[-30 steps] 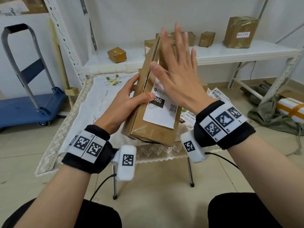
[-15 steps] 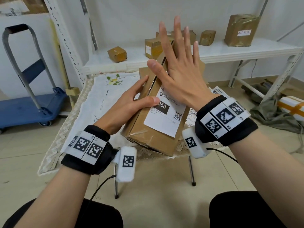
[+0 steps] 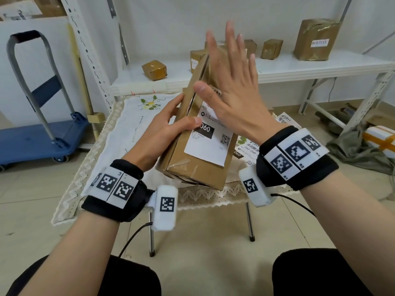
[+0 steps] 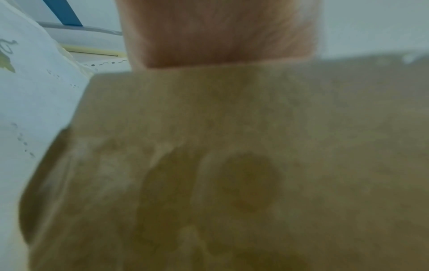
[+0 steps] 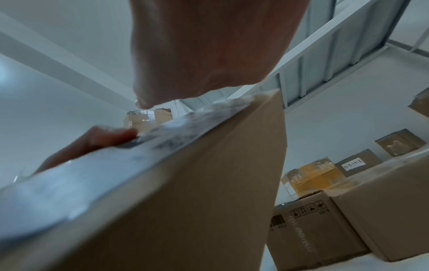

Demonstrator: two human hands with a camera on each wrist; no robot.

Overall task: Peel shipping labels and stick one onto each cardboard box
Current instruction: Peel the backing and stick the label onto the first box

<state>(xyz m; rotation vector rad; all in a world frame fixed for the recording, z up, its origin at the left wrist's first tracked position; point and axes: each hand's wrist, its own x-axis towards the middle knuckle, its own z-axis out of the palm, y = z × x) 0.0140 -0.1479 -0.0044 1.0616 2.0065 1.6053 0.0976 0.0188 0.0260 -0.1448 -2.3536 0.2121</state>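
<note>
A long brown cardboard box [image 3: 198, 167] is held tilted above the small table, its near end low. A white shipping label [image 3: 210, 143] marked "060" is stuck on its upper face. My left hand [image 3: 164, 129] grips the box's left side, thumb across the label's edge. My right hand [image 3: 230, 86] lies flat with straight fingers on the upper part of the label. In the left wrist view the box [image 4: 232, 165] fills the frame, blurred. The right wrist view shows the box [image 5: 185, 201], the label [image 5: 116, 168] and my left thumb.
The table has a white embroidered cloth [image 3: 132, 129]; more label sheets [image 3: 248, 150] lie on it at the right. Several taped boxes stand on the white shelf [image 3: 299, 67] behind. A blue trolley [image 3: 36, 137] is at the left. Cloth and a parcel lie on the floor at right.
My right hand has slid up along the label toward the box's far end. The box has stayed tilted in my left hand with little shift.
</note>
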